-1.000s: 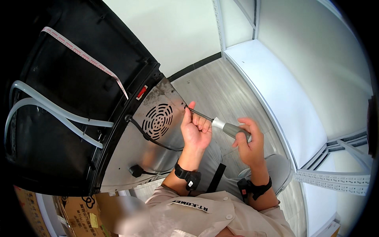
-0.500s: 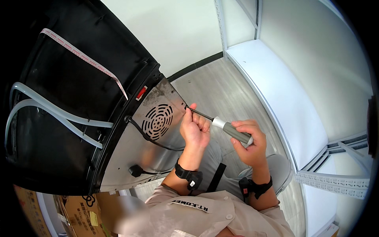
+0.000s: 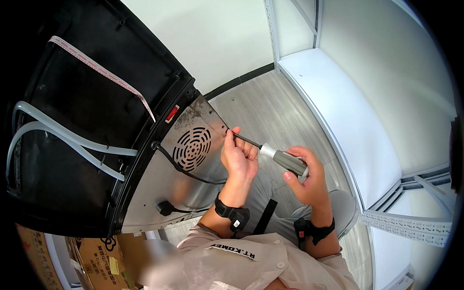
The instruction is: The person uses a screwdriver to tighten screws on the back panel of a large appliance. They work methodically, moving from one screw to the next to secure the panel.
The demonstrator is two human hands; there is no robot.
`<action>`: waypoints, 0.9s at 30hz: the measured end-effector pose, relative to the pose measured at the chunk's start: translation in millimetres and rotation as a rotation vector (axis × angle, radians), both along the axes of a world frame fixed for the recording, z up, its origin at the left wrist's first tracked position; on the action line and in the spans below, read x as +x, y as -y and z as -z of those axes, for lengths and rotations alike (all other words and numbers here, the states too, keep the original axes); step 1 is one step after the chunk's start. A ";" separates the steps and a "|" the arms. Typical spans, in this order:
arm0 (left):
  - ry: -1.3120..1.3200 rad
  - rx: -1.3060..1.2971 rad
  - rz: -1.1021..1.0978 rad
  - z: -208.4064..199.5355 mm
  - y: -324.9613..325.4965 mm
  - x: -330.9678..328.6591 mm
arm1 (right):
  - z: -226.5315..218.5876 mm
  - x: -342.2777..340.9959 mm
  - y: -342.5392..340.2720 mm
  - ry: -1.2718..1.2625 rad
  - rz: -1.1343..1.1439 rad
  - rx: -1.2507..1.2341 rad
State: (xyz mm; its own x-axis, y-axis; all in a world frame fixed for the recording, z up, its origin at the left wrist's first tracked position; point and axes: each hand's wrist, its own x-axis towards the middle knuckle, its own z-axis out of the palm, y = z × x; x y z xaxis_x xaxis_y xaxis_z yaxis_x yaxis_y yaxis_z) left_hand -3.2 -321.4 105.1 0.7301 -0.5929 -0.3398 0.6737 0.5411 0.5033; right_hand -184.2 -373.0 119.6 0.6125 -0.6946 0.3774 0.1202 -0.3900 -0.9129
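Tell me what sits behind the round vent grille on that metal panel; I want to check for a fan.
Only darkness shows through the slots of the vent grille in the metal back panel. Any fan is hidden. A black cable crosses its lower edge.

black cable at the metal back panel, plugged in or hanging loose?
Plugged in: the thin black cable runs across the grey metal panel, its black plug seated against the panel's lower part.
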 end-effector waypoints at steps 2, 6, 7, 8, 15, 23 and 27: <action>0.002 0.009 -0.004 -1.4 -0.5 -0.2 | 3.5 -2.6 2.6 -0.029 -0.059 0.007; 0.009 0.014 0.006 -4.2 -1.5 -1.5 | 8.0 3.7 3.3 0.118 -0.015 -0.128; 0.011 0.019 0.007 -5.0 -1.4 -2.1 | 8.2 4.1 3.2 0.134 -0.018 -0.120; 0.010 0.006 0.010 -4.3 -1.6 -2.4 | 8.4 4.3 3.2 0.150 -0.020 -0.112; -0.025 -0.087 0.118 9.9 -5.8 -6.2 | 13.2 -6.5 7.3 0.241 0.022 -0.060; 0.111 -0.102 0.091 25.4 -9.3 -17.3 | 15.9 -14.5 7.5 0.338 0.131 0.189; 0.089 -0.071 0.070 32.5 -9.4 -17.5 | 14.6 -12.7 0.4 0.274 0.259 0.271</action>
